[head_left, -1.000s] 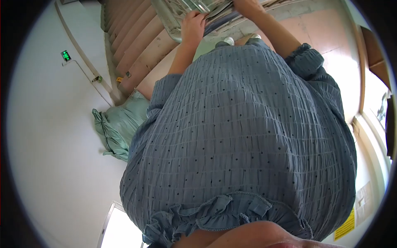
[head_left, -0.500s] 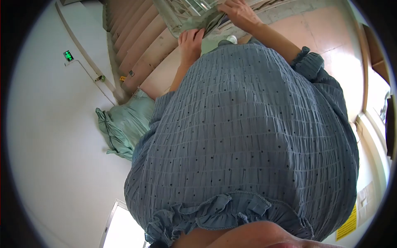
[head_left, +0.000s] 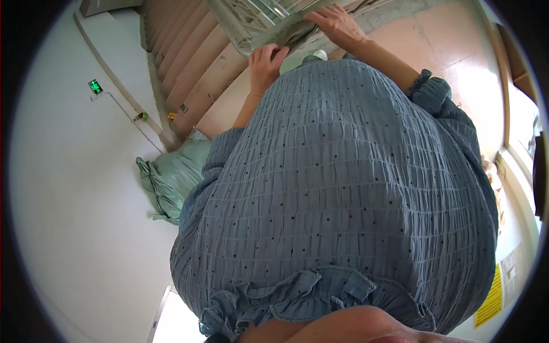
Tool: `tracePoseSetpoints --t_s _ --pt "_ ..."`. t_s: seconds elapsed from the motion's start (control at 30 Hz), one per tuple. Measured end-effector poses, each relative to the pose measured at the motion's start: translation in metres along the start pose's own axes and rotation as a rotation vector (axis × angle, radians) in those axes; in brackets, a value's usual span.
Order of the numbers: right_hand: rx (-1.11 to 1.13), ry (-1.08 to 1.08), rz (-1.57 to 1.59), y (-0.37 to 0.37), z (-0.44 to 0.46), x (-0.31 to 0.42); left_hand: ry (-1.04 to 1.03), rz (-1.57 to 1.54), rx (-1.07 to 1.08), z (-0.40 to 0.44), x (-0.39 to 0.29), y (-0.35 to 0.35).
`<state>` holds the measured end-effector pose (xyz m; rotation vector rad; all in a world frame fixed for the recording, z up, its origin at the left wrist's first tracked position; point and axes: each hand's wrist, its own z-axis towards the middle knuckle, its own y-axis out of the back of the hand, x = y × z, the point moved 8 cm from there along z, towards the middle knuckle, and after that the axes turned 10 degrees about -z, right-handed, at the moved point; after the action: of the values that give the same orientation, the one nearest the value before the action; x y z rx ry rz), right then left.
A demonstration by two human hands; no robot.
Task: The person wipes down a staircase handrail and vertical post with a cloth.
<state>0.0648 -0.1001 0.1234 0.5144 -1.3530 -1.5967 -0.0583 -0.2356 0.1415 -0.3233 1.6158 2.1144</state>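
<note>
A grey-green sack (head_left: 293, 30) hangs in front of my body, its upper edge stretched between my hands. My left hand (head_left: 266, 67) has its fingers curled over the near left part of the edge. Farther right, my right hand (head_left: 338, 27) grips the same edge, thumb side toward the left. Below the edge shows a paler green part of the sack. My blue dotted blouse (head_left: 320, 188) hides most of what lies lower down.
A staircase (head_left: 197, 71) rises at upper left beside a metal railing (head_left: 235, 31). Against the white wall leans a tied, full green sack (head_left: 180, 171). A lit exit sign (head_left: 95, 87) is on that wall. Tiled floor (head_left: 423, 51) extends on the right.
The sack's edge between my hands looks smoother and more spread than before. Both hands have shifted slightly downward in view, and the camera has tilted a little.
</note>
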Motion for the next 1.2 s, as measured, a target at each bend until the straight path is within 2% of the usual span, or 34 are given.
tracePoseSetpoints --t_s 0.1,0.2,0.3,0.37,0.43,0.5,0.57,0.73,0.8,0.87,0.9,1.0,1.13,1.2 --pt "0.004 0.065 0.111 0.012 0.002 0.019 0.058 0.002 -0.011 -0.011 0.018 0.005" --pt "-0.032 0.133 0.065 0.011 0.011 0.011 0.074 0.059 -0.057 -0.006 0.027 0.014" --pt "-0.06 0.006 0.03 0.028 0.025 -0.004 0.071 0.133 -0.148 0.014 0.024 0.027" --pt "-0.127 0.028 -0.041 0.04 0.026 -0.004 0.091 0.179 -0.198 0.019 0.022 0.033" --pt "-0.199 0.05 -0.108 0.046 0.025 -0.004 0.119 0.087 -0.177 0.021 0.026 0.031" --pt "-0.07 -0.011 0.025 0.027 0.016 -0.009 0.13 0.07 -0.105 0.007 0.028 0.021" --pt "-0.09 -0.003 0.032 0.031 -0.002 -0.003 0.166 0.027 -0.025 -0.005 0.024 0.009" --pt "-0.049 -0.015 0.129 0.018 -0.02 -0.004 0.261 -0.088 -0.056 -0.014 0.028 -0.002" --pt "0.081 -0.038 0.151 0.002 -0.017 -0.011 0.269 -0.126 -0.1 -0.006 0.03 -0.002" --pt "0.096 -0.064 0.115 -0.001 -0.014 -0.013 0.4 -0.13 -0.126 -0.003 0.038 -0.001" --pt "0.115 -0.087 0.082 -0.009 -0.004 -0.013 0.398 -0.13 -0.124 -0.001 0.048 0.002" --pt "0.051 -0.151 -0.024 -0.012 -0.006 -0.016 0.442 -0.083 -0.092 -0.001 0.048 -0.001" --pt "0.031 -0.071 0.009 -0.012 -0.004 -0.016 0.375 -0.019 -0.085 0.0 0.045 -0.003" --pt "-0.039 -0.154 0.085 0.001 0.001 -0.023 0.362 -0.018 -0.115 0.004 0.043 -0.001"
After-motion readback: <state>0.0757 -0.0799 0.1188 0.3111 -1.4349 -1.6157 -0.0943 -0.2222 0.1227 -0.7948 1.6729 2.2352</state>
